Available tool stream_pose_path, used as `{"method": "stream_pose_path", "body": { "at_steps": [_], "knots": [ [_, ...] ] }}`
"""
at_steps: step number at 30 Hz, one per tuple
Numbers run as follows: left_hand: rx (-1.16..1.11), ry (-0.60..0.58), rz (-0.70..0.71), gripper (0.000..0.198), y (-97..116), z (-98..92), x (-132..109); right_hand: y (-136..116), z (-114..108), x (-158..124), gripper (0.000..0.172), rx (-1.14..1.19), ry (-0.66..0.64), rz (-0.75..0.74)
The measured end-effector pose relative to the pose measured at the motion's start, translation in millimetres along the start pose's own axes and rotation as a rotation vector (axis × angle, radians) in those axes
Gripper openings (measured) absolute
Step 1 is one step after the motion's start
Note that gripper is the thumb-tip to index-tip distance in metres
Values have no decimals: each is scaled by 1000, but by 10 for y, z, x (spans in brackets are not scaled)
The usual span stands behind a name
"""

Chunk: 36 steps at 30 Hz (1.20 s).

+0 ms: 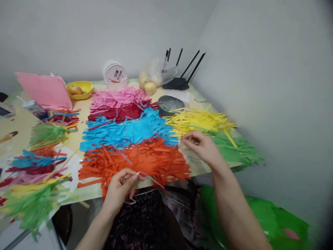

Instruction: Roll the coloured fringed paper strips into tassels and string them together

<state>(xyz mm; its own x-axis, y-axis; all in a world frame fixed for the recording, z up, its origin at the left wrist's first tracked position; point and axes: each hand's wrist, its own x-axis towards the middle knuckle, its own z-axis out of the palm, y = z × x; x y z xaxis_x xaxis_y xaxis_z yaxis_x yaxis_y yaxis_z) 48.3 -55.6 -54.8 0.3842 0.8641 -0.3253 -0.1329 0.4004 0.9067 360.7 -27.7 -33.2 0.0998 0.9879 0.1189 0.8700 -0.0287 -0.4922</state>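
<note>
My left hand [122, 185] is closed at the table's front edge, pinching a thin white string [154, 180] between thumb and forefinger. A loop of the string hangs over my lap. Just behind that hand lies a pile of orange fringed strips [148, 158], with blue strips [135, 130], dark red strips [127, 111] and pink strips [117, 99] in rows beyond. My right hand [201, 144] hovers right of the orange pile, thumb and fingertips pinched together; what they hold is too small to make out. Beside it are yellow strips [201, 119] and green strips [238, 151].
Smaller mixed-colour fringe bundles [36, 161] cover the left side. At the back stand a pink bag [44, 91], a yellow bowl [88, 88] with fruit, a round white container [116, 74], a bagged-fruit bundle [150, 86], a black router [177, 83] and a dark bowl [169, 104].
</note>
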Motion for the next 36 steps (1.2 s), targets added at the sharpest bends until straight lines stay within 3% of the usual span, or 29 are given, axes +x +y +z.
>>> {"method": "stream_pose_path", "body": {
  "at_steps": [2, 4, 7, 10, 12, 16, 23, 27, 36],
  "knots": [
    [-39, 27, 18, 39, 33, 84, 24, -411, 169, -201, 18, 538, -21, -174],
    [-111, 41, 34, 40, 74, 140, 44, -827, 387, -345, 19, 855, -142, -222],
    [-234, 77, 69, 39, 129, 97, 44, -1279, 679, -428, 21, 1094, -283, -132],
    [-292, 108, 93, 38, 158, -54, -2, -1481, 854, -400, 23, 1202, -404, -22],
    [-292, 117, 87, 39, 159, -150, -38, -1541, 910, -368, 21, 1189, -426, -21],
    [-186, 161, 122, 39, 148, -266, -82, -1606, 940, -329, 11, 967, -364, -163],
    [398, 355, 313, 21, 158, -428, -168, -1607, 765, -297, 11, 459, -152, -444],
    [651, 321, 306, 21, 163, -451, -231, -1634, 664, -242, 13, 349, -65, -574],
    [756, 182, 319, 20, 276, -504, -311, -1593, 750, -198, 17, 306, 15, -725]
  ]
}}
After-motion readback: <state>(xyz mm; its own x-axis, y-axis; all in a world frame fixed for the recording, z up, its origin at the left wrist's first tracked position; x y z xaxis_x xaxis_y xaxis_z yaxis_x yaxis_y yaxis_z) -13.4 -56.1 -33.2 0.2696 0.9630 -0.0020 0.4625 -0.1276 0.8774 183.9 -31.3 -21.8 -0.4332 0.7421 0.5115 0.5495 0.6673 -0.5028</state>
